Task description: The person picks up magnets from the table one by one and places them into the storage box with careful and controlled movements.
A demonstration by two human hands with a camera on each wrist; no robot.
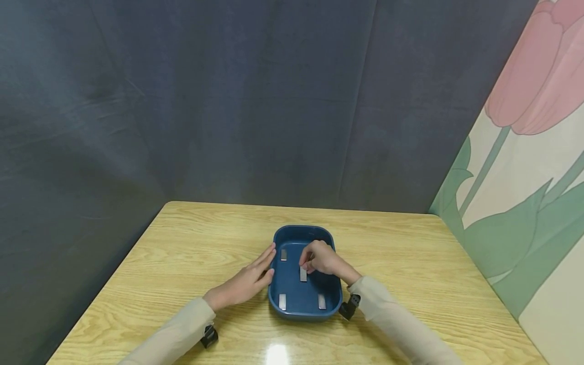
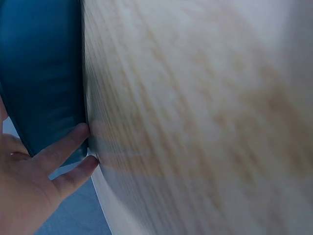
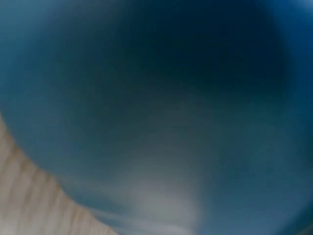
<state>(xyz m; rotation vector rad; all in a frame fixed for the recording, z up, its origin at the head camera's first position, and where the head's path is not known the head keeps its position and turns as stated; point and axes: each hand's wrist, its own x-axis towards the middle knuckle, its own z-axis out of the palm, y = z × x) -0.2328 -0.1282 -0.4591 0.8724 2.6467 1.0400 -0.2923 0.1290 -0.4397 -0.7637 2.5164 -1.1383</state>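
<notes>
A deep blue rectangular tub [image 1: 304, 315] with rounded corners stands on the table. Inside it lie small flat silver rectangular pieces: one at the far left [image 1: 284, 255], one at the near left [image 1: 282, 302] and one at the near right [image 1: 322, 301]. With its fingertips my right hand [image 1: 321, 257] pinches another silver piece [image 1: 303, 274] around the middle of the tub. My left hand [image 1: 246, 283] rests its extended fingers against the tub's left side, also seen in the left wrist view with the tub wall [image 2: 44, 73]. Blurred blue fills most of the right wrist view.
The wood-grain table [image 1: 205, 243] extends around the tub. A dark curtain [image 1: 255, 101] hangs behind it, and a wall with painted tulips [image 1: 524, 203] is on the right. Black wrist cameras sit at both sleeves.
</notes>
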